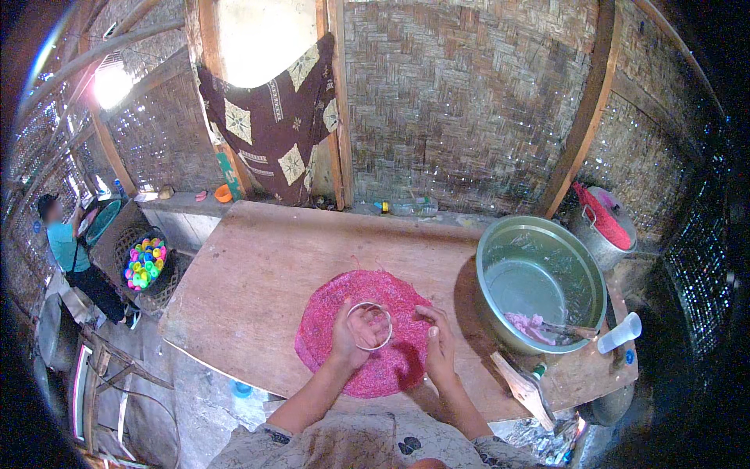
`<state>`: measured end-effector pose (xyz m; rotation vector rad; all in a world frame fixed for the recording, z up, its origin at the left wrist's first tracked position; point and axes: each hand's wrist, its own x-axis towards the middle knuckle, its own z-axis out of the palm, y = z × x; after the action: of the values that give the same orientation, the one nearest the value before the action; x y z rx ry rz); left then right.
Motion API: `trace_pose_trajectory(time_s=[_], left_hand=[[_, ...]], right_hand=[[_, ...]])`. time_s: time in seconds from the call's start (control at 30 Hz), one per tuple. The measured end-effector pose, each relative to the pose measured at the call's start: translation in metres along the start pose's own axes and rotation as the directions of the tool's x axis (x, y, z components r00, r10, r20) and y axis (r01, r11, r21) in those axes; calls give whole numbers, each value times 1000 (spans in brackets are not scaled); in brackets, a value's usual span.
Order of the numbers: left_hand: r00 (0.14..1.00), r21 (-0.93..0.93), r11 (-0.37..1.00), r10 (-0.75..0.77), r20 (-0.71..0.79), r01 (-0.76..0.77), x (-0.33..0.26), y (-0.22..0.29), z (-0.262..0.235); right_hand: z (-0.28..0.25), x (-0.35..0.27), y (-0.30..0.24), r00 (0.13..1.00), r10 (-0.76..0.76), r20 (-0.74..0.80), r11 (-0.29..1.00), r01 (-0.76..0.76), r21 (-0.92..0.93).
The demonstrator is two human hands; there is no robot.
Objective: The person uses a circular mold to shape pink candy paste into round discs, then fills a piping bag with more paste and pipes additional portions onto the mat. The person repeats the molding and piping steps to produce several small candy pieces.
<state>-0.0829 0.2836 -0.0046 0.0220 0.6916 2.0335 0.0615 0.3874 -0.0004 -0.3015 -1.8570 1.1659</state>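
A thin, pale, round-rimmed ring (369,304) rests in my left hand (344,342), whose palm shows through its middle. The fingers curl beneath it; I cannot tell whether it has a clear bottom. To its right, my right hand (439,344) is raised, fingers apart and slightly bent, with nothing visible in it. Both hands are above a round, rough-textured pink mat (328,305), which lies on the wooden table (266,266). The mat's edge is frayed at the far side.
A large green tub (539,234) at right contains a pink doughy lump (531,327) and a wooden stick (569,331). Nearby are a translucent cup (619,334) and a wooden piece (522,388). Far left, a person (72,248) stands near a basket of colourful round pieces (145,264).
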Motion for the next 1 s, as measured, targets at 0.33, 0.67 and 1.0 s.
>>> trace_pose_trajectory(time_s=[0.33, 0.67, 1.0], left_hand=[[973, 40, 998, -57, 222, 50, 10, -3, -27], [978, 34, 986, 160, 133, -166, -5, -22, 1], [936, -18, 937, 349, 51, -348, 3, -17, -17]], right_hand=[[4, -4, 12, 999, 29, -30, 998, -27, 65], [25, -18, 37, 754, 506, 419, 682, -647, 341], [52, -38, 36, 779, 489, 393, 678, -623, 391]])
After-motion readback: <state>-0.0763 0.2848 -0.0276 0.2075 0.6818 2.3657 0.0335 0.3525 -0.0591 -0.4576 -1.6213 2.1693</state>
